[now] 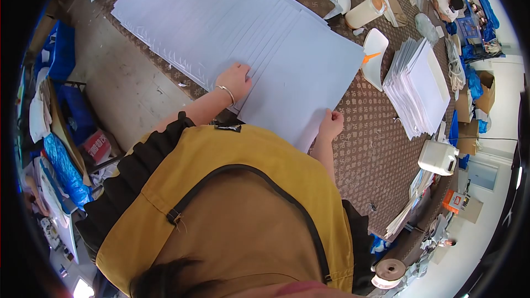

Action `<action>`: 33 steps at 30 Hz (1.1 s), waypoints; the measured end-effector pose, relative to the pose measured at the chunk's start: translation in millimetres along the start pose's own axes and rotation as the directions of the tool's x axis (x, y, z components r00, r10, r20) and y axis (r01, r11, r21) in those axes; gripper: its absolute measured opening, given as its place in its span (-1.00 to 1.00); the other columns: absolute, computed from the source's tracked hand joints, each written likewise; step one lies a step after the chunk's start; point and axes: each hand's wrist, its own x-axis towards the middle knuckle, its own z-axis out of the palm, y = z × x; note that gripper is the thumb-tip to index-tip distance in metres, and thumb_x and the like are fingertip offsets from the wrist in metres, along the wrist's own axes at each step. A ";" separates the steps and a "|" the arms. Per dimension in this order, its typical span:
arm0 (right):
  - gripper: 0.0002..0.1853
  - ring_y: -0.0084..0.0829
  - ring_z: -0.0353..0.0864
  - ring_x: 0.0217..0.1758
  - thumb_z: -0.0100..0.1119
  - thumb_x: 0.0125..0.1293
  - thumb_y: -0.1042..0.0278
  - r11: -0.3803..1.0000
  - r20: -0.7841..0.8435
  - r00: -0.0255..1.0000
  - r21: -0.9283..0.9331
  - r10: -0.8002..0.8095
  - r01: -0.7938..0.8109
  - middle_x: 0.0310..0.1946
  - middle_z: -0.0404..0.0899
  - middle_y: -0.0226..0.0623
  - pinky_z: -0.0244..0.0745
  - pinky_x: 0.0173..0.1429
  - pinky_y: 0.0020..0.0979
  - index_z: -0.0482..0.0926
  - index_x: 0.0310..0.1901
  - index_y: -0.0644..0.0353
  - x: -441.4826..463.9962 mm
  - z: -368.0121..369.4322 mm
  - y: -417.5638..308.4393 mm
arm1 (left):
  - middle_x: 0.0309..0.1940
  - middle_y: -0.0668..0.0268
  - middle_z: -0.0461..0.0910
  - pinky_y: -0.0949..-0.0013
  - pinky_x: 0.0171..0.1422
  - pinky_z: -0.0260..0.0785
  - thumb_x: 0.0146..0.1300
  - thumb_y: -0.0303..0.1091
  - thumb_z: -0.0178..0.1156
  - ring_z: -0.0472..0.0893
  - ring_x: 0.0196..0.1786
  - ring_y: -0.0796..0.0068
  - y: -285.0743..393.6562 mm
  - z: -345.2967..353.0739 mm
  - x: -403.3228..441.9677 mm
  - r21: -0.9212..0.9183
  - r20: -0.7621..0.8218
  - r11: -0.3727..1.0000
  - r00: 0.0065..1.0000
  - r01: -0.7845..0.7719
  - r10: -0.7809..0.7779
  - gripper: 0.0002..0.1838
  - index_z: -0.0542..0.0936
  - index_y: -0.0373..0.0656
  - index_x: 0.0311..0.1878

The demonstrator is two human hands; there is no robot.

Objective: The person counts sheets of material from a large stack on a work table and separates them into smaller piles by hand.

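A large white sheet (pixel 301 77) lies nearest to me on the patterned table, with its near end at my apron. My left hand (pixel 234 83), a bracelet at its wrist, is closed with curled fingers at the left edge of this sheet. My right hand (pixel 331 124) pinches the sheet's right edge close to the near corner. Left of it, many more white sheets (pixel 187 16) lie fanned in overlapping steps, their edges slightly offset. Whether my left fingers hold one sheet or several is hidden.
To the right stand a paper stack (pixel 422 85), a curved white piece (pixel 376 49) with an orange tool (pixel 371 57), a cream bottle (pixel 365 12) and a white jug (pixel 438 157). Blue bins (pixel 58 49) are at the left. Another person (pixel 443 3) sits far off at upper right.
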 end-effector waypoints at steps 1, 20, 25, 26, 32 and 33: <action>-0.77 -0.41 0.49 -0.48 0.21 0.06 0.30 1.000 -0.010 1.000 0.023 0.004 -0.004 -0.53 0.52 -0.27 0.41 -0.32 -0.42 0.48 -0.41 0.31 0.2 -0.3 1.9 | -0.20 0.14 0.47 0.20 -0.14 0.39 0.06 -0.27 0.10 0.51 -0.21 0.11 -0.7 0.3 0.2 0.033 -0.015 0.999 1.000 -0.017 0.018 -0.64 0.47 -0.14 -0.05; -0.61 -0.19 0.38 0.07 0.18 0.05 0.31 0.931 -0.043 0.995 -0.358 -0.088 0.067 -0.01 0.41 -0.14 0.30 0.09 -0.23 0.39 -0.06 0.21 -85.2 -30.7 -10.4 | -0.26 0.18 0.48 0.27 -0.21 0.40 0.01 -0.42 0.14 0.51 -0.25 0.17 -35.4 -21.1 -27.1 -0.238 -0.115 0.914 0.944 -0.329 0.310 -0.72 0.51 -0.16 -0.13; -0.52 -0.13 0.23 0.18 0.21 0.04 0.22 0.846 0.088 0.943 -0.422 -0.321 0.327 0.09 0.31 -0.13 0.10 0.23 -0.11 0.36 0.02 0.15 -152.5 -13.3 -18.8 | -0.22 0.18 0.48 0.27 -0.19 0.40 -0.01 -0.44 0.15 0.51 -0.23 0.17 -50.4 -26.1 -22.0 -0.283 -0.070 0.800 0.844 -0.528 0.532 -0.73 0.51 -0.16 -0.16; -0.49 -0.12 0.23 0.19 0.21 0.04 0.20 0.842 0.112 0.938 -0.417 -0.328 0.344 0.10 0.31 -0.12 0.07 0.25 -0.09 0.34 0.04 0.14 -168.2 -7.7 -23.8 | -0.22 0.18 0.48 0.27 -0.19 0.40 -0.01 -0.44 0.15 0.51 -0.23 0.17 -52.8 -26.2 -20.5 -0.298 -0.051 0.790 0.836 -0.535 0.547 -0.73 0.51 -0.16 -0.16; -0.40 -0.11 0.16 0.24 0.23 0.03 0.15 0.791 0.195 0.896 -0.421 -0.399 0.444 0.15 0.25 -0.10 -0.02 0.28 -0.03 0.29 0.13 0.09 -221.6 10.9 -50.2 | -0.20 0.19 0.48 0.27 -0.17 0.40 -0.01 -0.46 0.12 0.51 -0.22 0.16 -61.8 -41.0 -7.9 -0.310 -0.033 0.677 0.719 -0.668 0.694 -0.75 0.52 -0.17 -0.19; -0.38 -0.11 0.13 0.26 0.23 0.02 0.15 0.782 0.189 0.910 -0.466 -0.370 0.415 0.16 0.23 -0.10 -0.03 0.29 -0.02 0.28 0.14 0.09 -224.1 9.7 -52.1 | -0.20 0.19 0.48 0.26 -0.17 0.40 -0.01 -0.47 0.12 0.51 -0.23 0.17 -65.8 -43.0 -9.4 -0.299 -0.047 0.665 0.707 -0.684 0.706 -0.76 0.52 -0.17 -0.19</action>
